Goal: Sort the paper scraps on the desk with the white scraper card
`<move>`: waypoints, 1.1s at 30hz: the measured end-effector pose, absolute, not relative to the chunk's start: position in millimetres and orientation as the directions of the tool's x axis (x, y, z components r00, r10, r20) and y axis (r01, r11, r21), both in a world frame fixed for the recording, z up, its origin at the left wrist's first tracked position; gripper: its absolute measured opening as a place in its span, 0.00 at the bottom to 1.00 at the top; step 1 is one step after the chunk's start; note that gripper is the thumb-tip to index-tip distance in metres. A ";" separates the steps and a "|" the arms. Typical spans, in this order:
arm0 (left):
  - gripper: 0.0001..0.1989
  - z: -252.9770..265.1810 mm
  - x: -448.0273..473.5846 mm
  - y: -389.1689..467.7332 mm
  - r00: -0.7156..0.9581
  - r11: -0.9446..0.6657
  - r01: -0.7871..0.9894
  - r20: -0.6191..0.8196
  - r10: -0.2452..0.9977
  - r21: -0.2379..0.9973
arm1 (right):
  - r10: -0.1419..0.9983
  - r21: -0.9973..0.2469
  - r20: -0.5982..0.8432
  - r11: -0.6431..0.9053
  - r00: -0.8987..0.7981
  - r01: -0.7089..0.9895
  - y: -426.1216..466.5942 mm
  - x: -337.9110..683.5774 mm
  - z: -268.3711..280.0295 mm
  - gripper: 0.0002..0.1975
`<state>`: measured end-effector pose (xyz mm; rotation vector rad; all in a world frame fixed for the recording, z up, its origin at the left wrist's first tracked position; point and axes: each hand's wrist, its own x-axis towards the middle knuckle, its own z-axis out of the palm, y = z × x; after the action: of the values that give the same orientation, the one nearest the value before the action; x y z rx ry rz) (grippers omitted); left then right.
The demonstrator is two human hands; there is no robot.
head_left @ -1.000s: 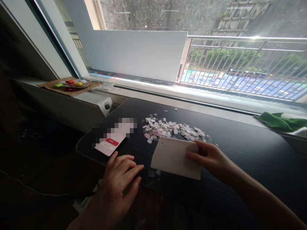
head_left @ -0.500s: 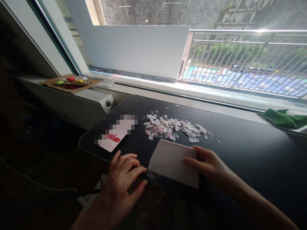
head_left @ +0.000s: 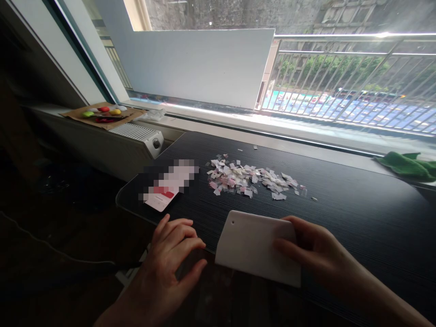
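Note:
My right hand (head_left: 313, 245) pinches a thin, pale, flat card (head_left: 257, 245) by its right side, thumb on top. The card has rounded corners and a small hole near its upper left corner. It is tilted over the table's near edge. To its left, my left hand (head_left: 177, 252) is held with fingers spread and slightly curled, apart from the card and with nothing visible in it. Beyond both hands, a loose heap of small cut scraps (head_left: 252, 178), white, pinkish and clear, lies on the black tabletop (head_left: 340, 213).
A phone (head_left: 163, 195) with a lit, partly blurred screen lies left of the scraps. Far right, a green cloth (head_left: 407, 165) rests by the windowsill. A white radiator (head_left: 136, 135) and brown paper with colourful items (head_left: 102, 113) stand at the left. A metal railing shows outside.
The card has moved right and nearer to me in my right hand, away from my left fingertips. A clear scrap under its left corner no longer shows. The view shifted slightly.

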<state>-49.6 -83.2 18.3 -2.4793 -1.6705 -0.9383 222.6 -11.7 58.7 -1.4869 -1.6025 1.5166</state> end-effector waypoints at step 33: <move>0.13 11.3 -45.7 -57.7 0.294 -0.505 0.839 0.612 0.734 0.202 | 0.978 -0.723 0.126 0.205 -0.165 0.660 29.8 244.7 75.4 0.10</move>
<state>-45.7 -57.7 11.3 -2.3965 -1.4709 -0.9988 244.7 29.8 75.4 -1.5187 -1.8998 0.7035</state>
